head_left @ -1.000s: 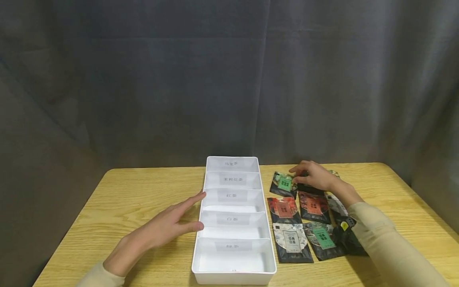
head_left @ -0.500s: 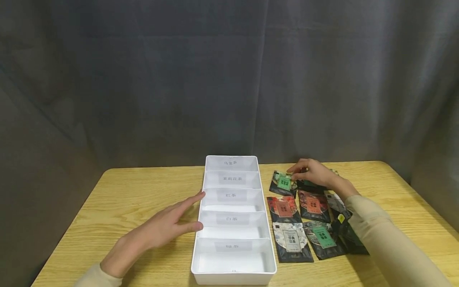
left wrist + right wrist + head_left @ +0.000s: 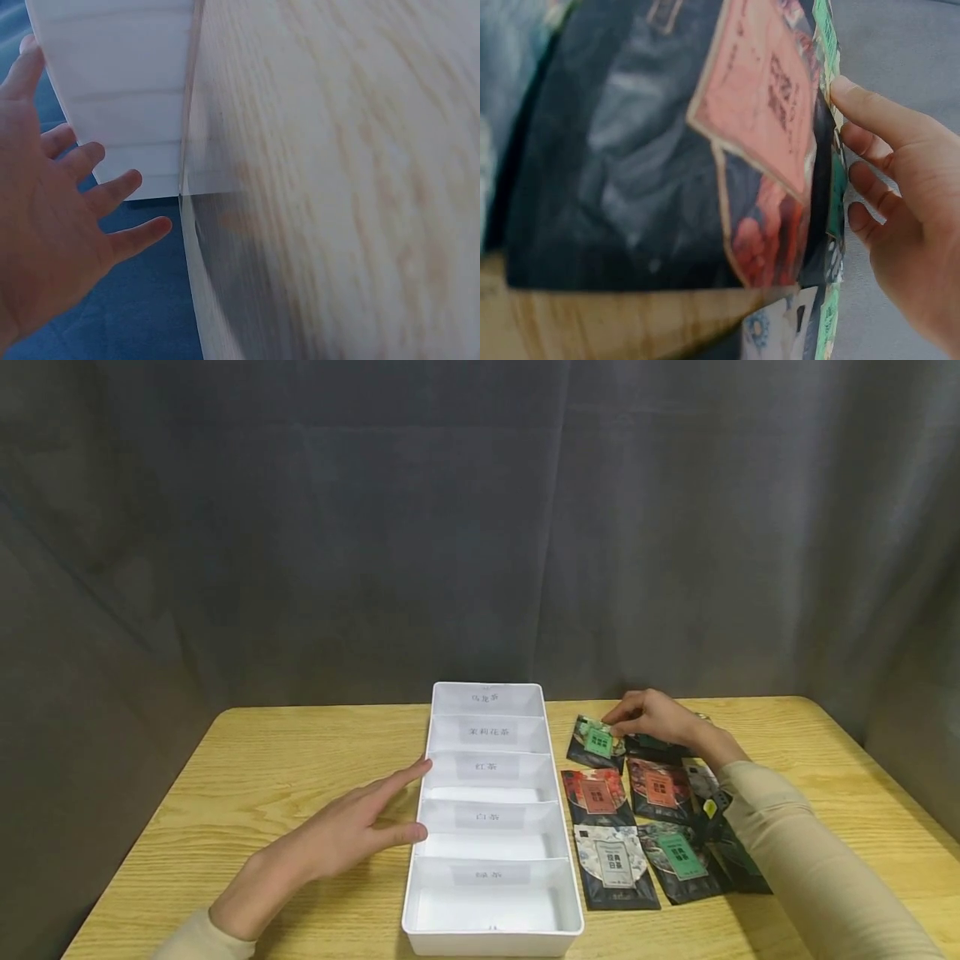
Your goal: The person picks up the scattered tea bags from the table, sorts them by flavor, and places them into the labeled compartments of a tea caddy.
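Grasping seems the step in hand: the green-labelled tea sachet (image 3: pixel 593 742) lies at 8 o'clock from the right hand (image 3: pixel 660 720); whether the bent fingers pinch it, I cannot tell. The next move likely needs a secure grip. The left hand (image 3: pixel 337 833) is spread, the 5-compartment box (image 3: pixel 492 944) at its 3 o'clock.

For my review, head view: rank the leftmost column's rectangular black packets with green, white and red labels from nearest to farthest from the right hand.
1. Green-labelled black packet: back, just left of the right hand.
2. Red-labelled black packet: middle.
3. White-labelled black packet: front.
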The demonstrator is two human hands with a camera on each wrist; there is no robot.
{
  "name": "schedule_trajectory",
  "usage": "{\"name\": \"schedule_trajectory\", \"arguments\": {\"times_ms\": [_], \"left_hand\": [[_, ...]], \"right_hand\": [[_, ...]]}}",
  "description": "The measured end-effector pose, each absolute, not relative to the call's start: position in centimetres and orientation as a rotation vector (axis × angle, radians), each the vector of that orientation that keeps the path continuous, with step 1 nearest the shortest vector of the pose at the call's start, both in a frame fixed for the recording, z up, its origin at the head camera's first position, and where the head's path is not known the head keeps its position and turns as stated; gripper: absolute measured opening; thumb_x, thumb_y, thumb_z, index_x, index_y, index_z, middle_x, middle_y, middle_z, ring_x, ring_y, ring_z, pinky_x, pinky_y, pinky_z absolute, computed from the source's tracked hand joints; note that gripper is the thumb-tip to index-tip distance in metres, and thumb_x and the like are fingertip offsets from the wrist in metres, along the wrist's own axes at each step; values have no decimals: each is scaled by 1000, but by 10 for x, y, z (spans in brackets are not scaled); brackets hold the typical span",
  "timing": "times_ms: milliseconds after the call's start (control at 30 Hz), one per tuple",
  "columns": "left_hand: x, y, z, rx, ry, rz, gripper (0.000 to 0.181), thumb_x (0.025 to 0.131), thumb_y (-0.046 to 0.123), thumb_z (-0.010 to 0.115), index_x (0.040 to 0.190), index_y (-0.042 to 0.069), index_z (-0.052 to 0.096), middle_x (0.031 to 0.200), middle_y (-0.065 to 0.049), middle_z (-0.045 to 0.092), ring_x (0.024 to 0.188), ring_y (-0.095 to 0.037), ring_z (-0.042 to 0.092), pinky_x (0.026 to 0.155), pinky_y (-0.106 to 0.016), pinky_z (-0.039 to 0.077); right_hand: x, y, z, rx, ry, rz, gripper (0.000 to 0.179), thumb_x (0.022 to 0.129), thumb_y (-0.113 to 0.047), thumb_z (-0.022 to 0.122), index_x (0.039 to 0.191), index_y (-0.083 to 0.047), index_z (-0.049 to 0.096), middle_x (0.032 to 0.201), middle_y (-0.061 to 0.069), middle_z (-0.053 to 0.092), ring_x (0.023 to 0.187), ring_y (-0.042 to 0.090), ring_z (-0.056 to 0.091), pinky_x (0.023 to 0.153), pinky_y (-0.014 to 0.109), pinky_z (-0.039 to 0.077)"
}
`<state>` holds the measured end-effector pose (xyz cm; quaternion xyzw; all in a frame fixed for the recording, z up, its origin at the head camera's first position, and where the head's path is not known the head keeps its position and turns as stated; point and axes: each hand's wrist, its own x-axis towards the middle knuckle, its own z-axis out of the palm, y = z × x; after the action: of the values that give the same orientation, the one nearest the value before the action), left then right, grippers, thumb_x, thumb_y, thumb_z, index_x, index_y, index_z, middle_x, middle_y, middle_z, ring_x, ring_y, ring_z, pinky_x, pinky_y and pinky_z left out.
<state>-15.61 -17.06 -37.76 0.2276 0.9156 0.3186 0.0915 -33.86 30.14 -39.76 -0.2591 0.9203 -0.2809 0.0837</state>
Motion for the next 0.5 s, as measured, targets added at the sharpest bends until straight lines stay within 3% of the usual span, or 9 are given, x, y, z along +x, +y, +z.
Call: {"name": "schedule_trajectory", "arguments": {"times_ms": [267,500], "left_hand": [[-154,-171,-373,695,2745,886,79,89,69,55,155,47,19,162,18,23,149,-18,31,119,-49,29],[-155,-169,-372,707,2752,866,80,89,71,54,156,45,20,162,18,23,148,-18,31,119,-49,30]], "right_hand": [[-337,295,-396,-696,2786,-880,10,89,-16,75,97,-10,76,93,7,61,80,18,55,69,29,50],[-335,292,-390,-720,2899,-817,8,92,-19,72,94,-12,74,85,1,70,72,17,54,62,30,44]]}}
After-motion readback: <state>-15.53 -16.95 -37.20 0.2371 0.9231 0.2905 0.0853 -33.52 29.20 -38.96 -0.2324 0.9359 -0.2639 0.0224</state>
